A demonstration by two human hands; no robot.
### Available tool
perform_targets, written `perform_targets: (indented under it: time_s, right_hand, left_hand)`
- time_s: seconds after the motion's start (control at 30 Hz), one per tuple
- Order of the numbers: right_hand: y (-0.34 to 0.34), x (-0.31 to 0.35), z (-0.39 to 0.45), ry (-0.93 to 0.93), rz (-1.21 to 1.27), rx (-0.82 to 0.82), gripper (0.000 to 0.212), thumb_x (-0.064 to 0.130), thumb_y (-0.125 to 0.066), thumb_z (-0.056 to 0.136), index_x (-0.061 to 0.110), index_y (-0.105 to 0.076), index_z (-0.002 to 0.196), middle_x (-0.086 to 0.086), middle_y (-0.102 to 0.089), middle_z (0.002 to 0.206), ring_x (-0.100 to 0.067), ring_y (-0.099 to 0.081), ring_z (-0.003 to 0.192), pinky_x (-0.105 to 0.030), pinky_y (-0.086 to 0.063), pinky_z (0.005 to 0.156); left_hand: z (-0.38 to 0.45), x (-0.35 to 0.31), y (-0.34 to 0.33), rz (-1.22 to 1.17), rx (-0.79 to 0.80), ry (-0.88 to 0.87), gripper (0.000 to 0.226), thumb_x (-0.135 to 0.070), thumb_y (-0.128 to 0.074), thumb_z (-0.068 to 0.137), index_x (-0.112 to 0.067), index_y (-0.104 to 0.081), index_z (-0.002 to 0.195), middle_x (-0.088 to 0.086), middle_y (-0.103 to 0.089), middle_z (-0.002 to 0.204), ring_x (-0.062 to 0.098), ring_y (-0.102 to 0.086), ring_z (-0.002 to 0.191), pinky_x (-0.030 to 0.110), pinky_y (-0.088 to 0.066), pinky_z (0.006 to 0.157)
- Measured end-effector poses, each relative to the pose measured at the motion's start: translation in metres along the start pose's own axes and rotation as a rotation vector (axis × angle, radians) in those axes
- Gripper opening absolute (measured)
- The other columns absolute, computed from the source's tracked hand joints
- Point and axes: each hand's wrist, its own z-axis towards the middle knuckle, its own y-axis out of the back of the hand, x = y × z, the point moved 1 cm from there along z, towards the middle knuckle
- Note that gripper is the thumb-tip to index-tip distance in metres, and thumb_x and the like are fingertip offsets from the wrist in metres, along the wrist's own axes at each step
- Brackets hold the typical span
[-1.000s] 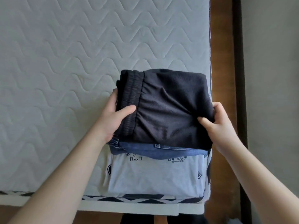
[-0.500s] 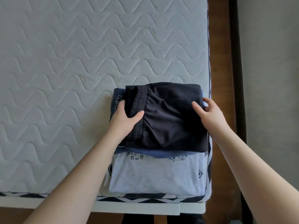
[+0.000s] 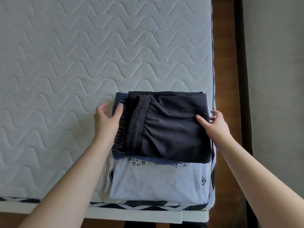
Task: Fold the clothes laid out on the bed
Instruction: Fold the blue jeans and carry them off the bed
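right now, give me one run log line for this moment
stage: stacking | black shorts folded, atop jeans and grey tee | left hand open at stack's left edge | right hand open, thumb on shorts

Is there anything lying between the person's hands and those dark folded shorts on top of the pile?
Nothing visible. The left hand sits right at the waistband side of the black shorts, and the right hand has its thumb resting on the opposite edge. The shorts already lie on the pile.

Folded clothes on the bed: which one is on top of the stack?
The black shorts with the elastic waistband top the stack; the blue garment lies under them, and the grey printed T-shirt is lowest.
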Motion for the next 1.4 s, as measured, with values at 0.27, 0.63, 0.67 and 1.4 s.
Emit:
perform_targets:
  time_s: [0.27, 0.63, 0.67, 1.4]
  right_hand:
    - [-0.003, -0.011, 0.000, -0.038, 0.023, 0.083, 0.049, 0.062, -0.075, 0.070, 0.024, -0.060, 0.097, 0.004, -0.067, 0.101, -0.013, -0.064, 0.091, -0.036, -0.055, 0.082]
    - [-0.008, -0.010, -0.023, 0.103, 0.027, -0.006, 0.023, 0.052, -0.070, 0.082, 0.041, -0.051, 0.091, 0.024, -0.064, 0.090, 0.013, -0.058, 0.081, -0.016, -0.041, 0.068]
    - [-0.008, -0.010, -0.025, 0.101, 0.039, 0.007, 0.024, 0.051, -0.070, 0.083, 0.042, -0.050, 0.092, 0.026, -0.064, 0.090, 0.015, -0.058, 0.081, -0.018, -0.041, 0.068]
    - [0.045, 0.115, 0.100, 0.300, 0.240, 0.006, 0.028, 0.047, -0.074, 0.079, 0.038, -0.060, 0.101, 0.008, -0.071, 0.101, -0.009, -0.069, 0.094, -0.031, -0.058, 0.082]
  left_hand:
    - [0.024, 0.022, 0.005, -0.013, 0.403, 0.371, 0.100, -0.086, -0.067, 0.050, -0.016, -0.059, 0.120, 0.007, -0.073, 0.107, 0.027, -0.071, 0.093, 0.046, -0.055, 0.090]
    - [0.003, 0.021, 0.006, 0.212, 0.188, -0.029, 0.046, -0.076, -0.059, 0.068, -0.041, -0.052, 0.096, -0.016, -0.064, 0.089, -0.005, -0.059, 0.076, 0.020, -0.040, 0.059]
    - [0.003, 0.021, 0.007, 0.150, 0.247, 0.006, 0.049, -0.080, -0.057, 0.067, -0.045, -0.050, 0.100, -0.018, -0.065, 0.093, -0.005, -0.061, 0.081, 0.022, -0.043, 0.065]
    - [0.109, -0.107, -0.041, -0.065, 0.423, -0.270, 0.026, -0.017, -0.054, 0.100, -0.026, -0.039, 0.120, 0.003, -0.070, 0.087, 0.015, -0.066, 0.065, 0.031, -0.058, 0.058]
